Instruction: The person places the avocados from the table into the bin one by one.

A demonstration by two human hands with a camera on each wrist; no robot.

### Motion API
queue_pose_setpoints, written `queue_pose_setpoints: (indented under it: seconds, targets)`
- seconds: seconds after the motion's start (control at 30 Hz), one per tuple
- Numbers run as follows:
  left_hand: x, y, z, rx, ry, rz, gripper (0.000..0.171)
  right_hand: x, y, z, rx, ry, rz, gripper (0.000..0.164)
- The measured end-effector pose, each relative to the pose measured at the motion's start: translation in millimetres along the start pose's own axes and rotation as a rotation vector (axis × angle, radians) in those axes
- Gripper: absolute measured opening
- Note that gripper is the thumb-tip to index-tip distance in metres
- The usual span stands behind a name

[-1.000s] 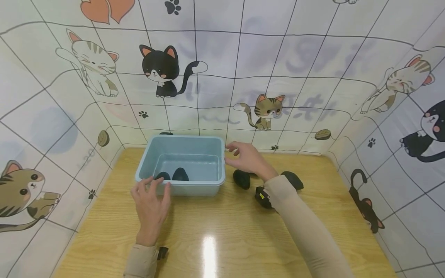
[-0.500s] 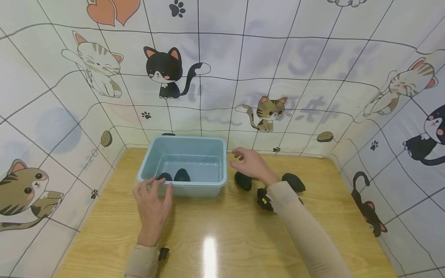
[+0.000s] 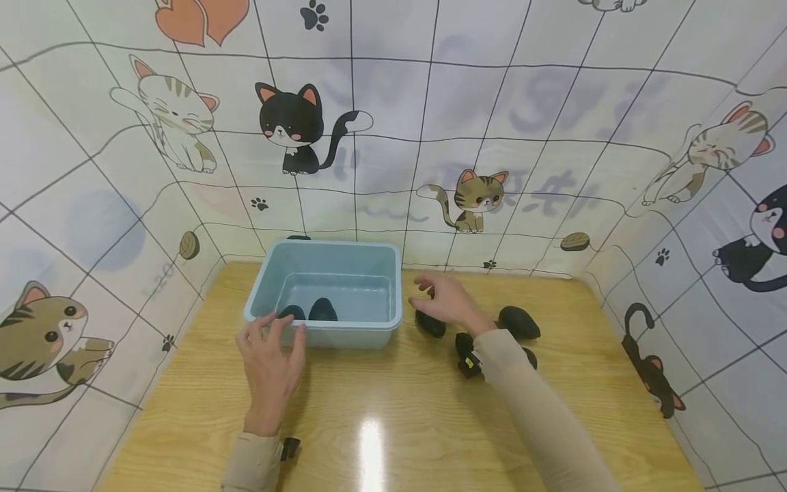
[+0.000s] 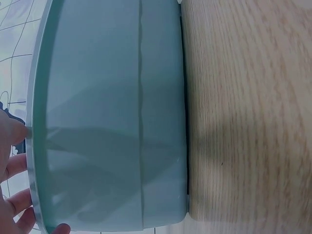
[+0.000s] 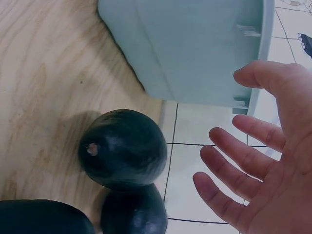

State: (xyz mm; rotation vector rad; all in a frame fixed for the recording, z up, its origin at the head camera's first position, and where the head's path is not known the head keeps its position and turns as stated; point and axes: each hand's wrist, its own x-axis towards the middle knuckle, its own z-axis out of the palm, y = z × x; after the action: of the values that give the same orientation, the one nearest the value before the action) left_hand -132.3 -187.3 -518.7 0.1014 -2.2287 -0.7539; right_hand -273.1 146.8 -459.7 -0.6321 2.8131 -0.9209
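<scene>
A pale blue plastic bin [image 3: 338,335] stands on the table toward the back left, with two dark avocados [image 3: 322,311] inside near its front wall. My left hand [image 3: 268,359] rests its loosely bent fingertips on the bin's near rim. Right of the bin, my right hand [image 3: 447,298] hovers over a dark avocado [image 3: 429,324], fingers spread and holding nothing. The right wrist view shows that avocado [image 5: 124,151] with a pale stem scar, a second avocado [image 5: 136,212] close behind it and part of another dark avocado [image 5: 39,219] at the lower left.
Another avocado [image 3: 518,322] lies right of my right wrist, and one more [image 3: 530,357] is partly hidden by the sleeve. Black wrist cameras [image 3: 467,355] sit on both wrists. White cat-print sheeting [image 3: 381,171] encloses the wooden table [image 3: 393,410] at the back and sides.
My right hand has drawn away from the bin's right side, then sunk lower over the avocado beside it. The left hand stays at the rim; the head view shifts slightly.
</scene>
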Motion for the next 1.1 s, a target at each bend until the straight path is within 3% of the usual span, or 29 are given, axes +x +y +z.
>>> queue_pose_setpoints:
  seconds: [0.27, 0.77, 1.1]
  targets:
    - [-0.9, 0.7, 0.7, -0.002, 0.007, -0.007, 0.030, -5, 5, 5, 0.006, -0.046, 0.042, 0.056]
    - [-1.2, 1.0, 0.9, -0.002, 0.015, 0.013, 0.030, -7, 17, 18, -0.065, -0.014, 0.072, 0.055]
    - [-0.6, -0.6, 3.1, -0.023, 0.071, 0.050, 0.025, -10, 27, 24, -0.107, -0.013, 0.097, 0.059]
